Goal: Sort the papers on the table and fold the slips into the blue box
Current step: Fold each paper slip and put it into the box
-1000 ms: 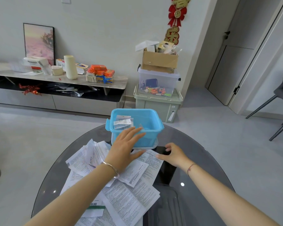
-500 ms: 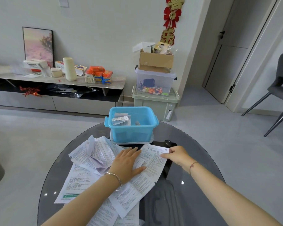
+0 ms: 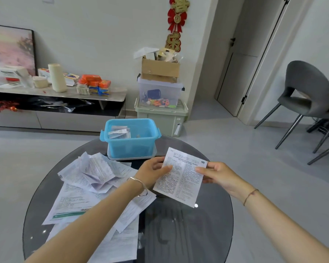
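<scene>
The left hand and right hand pinch the slip by its edges; a skewed fold might snag on what look like folded papers in the blue box

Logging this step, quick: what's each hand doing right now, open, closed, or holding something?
Left hand: holds the printed slip, pinching its left edge.
Right hand: holds the same slip, pinching its right edge.
</scene>
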A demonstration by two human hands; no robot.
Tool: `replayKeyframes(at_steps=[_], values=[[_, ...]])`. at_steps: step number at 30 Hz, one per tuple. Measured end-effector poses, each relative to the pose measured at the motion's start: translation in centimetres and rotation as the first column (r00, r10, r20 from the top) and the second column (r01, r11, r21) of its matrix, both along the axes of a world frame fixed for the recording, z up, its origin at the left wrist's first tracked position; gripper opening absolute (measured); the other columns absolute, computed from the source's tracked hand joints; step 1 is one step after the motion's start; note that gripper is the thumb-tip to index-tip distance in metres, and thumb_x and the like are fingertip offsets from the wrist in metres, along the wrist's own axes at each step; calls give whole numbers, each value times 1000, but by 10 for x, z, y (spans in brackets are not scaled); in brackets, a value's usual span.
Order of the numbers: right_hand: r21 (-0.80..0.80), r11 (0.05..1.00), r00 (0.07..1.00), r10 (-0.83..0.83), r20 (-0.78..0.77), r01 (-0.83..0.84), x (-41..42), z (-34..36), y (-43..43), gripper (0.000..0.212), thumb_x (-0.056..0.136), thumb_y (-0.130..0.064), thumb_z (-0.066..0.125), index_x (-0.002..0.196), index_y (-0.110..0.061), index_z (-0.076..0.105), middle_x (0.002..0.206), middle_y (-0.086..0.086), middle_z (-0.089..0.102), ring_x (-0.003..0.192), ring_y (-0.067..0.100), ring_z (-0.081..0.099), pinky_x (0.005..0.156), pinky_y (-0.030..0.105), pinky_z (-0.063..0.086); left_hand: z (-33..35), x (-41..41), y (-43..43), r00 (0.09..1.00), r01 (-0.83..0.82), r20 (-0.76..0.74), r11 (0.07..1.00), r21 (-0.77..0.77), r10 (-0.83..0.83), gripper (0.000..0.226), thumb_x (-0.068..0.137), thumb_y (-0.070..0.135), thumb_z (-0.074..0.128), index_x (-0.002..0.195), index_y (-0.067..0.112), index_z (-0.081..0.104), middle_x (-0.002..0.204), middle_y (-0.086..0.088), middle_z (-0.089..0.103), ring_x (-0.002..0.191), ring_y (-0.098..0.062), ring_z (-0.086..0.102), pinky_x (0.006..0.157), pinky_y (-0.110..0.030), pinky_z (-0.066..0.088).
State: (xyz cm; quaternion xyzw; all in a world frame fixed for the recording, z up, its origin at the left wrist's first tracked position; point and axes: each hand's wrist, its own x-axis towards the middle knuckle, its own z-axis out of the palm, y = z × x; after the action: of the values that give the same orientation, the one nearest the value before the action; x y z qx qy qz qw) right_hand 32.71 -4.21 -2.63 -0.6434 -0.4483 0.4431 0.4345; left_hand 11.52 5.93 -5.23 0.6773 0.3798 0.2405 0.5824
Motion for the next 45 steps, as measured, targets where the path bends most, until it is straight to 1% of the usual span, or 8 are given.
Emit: replayKeyframes(at_steps=[7, 10, 15, 23, 29, 35, 40, 45], values=[[229, 973, 963, -36, 267, -27, -5, -11, -27, 16, 86, -9, 68, 95, -19, 75, 95, -11, 74, 91, -1, 67, 84, 16, 48, -3, -10, -20, 990, -55, 144, 940, 336, 7, 9, 83, 12, 72, 89, 18, 74, 91, 4, 75, 88, -10, 70, 82, -21, 55], [503, 839, 732, -207, 649, -209, -5, -31, -43, 41, 75, 9, 66, 99, -23, 76, 103, -34, 64, 104, -8, 60, 93, 9, 43, -13, -20, -30, 999, -6, 35, 850, 527, -14, 22, 85, 5, 68, 96, 22, 75, 103, 6, 73, 99, -1, 64, 90, -11, 46], [359, 831, 491, -122, 863, -425, -3, -81, -68, 57, 59, 18, 76, 99, -24, 77, 106, -17, 70, 106, 0, 59, 96, 3, 36, -49, -33, -46, 918, 321, -389, 723, 611, -78, 34, 93, 21, 59, 126, 33, 61, 129, 11, 60, 116, -8, 56, 97, -8, 34], [127, 970, 753, 75, 654, -208, -7, -81, -86, 13, 83, -30, 71, 94, -35, 76, 87, -24, 71, 80, -3, 65, 72, 14, 49, -57, -34, -53, 783, 541, -608, 627, 561, -131, 66, 87, 71, 24, 96, 24, 69, 92, 7, 65, 86, -11, 57, 76, -21, 43], [134, 990, 921, -86, 379, 37, -9, -87, -71, 9, 86, -31, 67, 88, -28, 76, 79, -8, 74, 67, 4, 61, 63, 17, 44, -52, -26, -58, 841, 373, -538, 776, 509, -51, 38, 98, 41, 45, 84, 11, 64, 74, -2, 57, 73, -19, 54, 64, -26, 39], [115, 983, 927, -173, 333, 142, -8, -91, -59, 6, 83, -20, 73, 78, -16, 73, 81, -9, 73, 78, 13, 70, 67, 15, 50, -46, -10, -62, 878, 179, -469, 849, 497, 90, 51, 91, 33, 61, 139, 25, 43, 104, 7, 63, 95, -8, 58, 86, -21, 46], [98, 977, 911, -214, 354, 191, -6, -97, -49, 13, 78, -21, 78, 77, -9, 71, 77, 2, 73, 74, 24, 68, 67, 29, 52, -51, -8, -75, 915, 343, -404, 504, 793, 13, 33, 88, 11, 61, 120, 19, 65, 128, -1, 60, 114, -22, 58, 90, -36, 54], [93, 973, 905, -233, 356, 213, -5, -101, -46, 14, 77, -19, 79, 77, -7, 70, 74, 3, 72, 71, 22, 68, 64, 28, 51, -55, -12, -92, 750, 595, -657, 514, 618, -76, 51, 102, 44, 30, 148, 23, 33, 156, 4, 26, 145, -15, 20, 116, -25, 11]])
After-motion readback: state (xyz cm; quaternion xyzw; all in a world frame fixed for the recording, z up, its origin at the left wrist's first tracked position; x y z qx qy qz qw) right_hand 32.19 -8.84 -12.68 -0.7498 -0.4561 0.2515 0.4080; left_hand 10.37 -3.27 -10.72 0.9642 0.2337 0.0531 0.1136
